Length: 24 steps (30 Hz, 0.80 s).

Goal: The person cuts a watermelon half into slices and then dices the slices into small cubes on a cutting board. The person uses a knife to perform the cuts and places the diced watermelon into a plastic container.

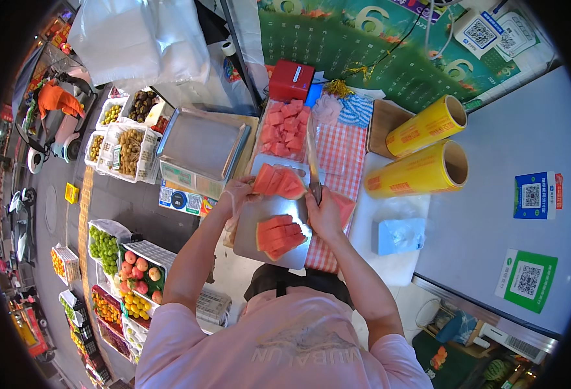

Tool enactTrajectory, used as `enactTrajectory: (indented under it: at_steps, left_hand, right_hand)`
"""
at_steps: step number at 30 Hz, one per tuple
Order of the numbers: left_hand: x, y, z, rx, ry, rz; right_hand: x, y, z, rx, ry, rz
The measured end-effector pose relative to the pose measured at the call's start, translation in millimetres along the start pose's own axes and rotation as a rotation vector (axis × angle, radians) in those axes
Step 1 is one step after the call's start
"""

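My right hand (323, 212) is closed around the handle of a long knife (313, 160), whose blade points away from me. My left hand (236, 195), in a clear plastic glove, touches the left end of a sliced watermelon piece (278, 182) on a metal cutting board (246, 228); whether it grips the piece is unclear. Nearer to me on the board lies a second cut watermelon piece (279, 236). Beyond the board, a clear tray of watermelon cubes (285, 129) stands on a red checked cloth (348, 146). More watermelon (342, 209) shows behind my right hand.
At right stand two yellow film rolls (407, 181) and a blue packet (399, 237). A scale with a metal pan (202, 141) is at left. Behind the tray sits a red box (291, 80). Fruit crates (151, 257) stand at lower left; a person in orange (57, 99) is farther off.
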State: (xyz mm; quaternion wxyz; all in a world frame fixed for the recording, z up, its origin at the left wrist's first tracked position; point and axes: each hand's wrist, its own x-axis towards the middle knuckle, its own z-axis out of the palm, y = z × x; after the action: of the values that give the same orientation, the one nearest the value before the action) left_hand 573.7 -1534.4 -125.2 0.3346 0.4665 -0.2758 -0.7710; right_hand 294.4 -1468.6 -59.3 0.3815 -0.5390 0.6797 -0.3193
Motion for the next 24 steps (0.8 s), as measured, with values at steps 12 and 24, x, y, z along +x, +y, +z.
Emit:
enactTrajectory:
  at_steps: [12, 24]
  left_hand:
    - [63, 64, 10, -0.049, 0.018, -0.111]
    - [61, 41, 24, 0.264, 0.174, 0.216]
  right_hand:
    - [107, -23, -10, 0.230, -0.011, 0.173]
    - [121, -10, -6, 0.358, -0.019, 0.261]
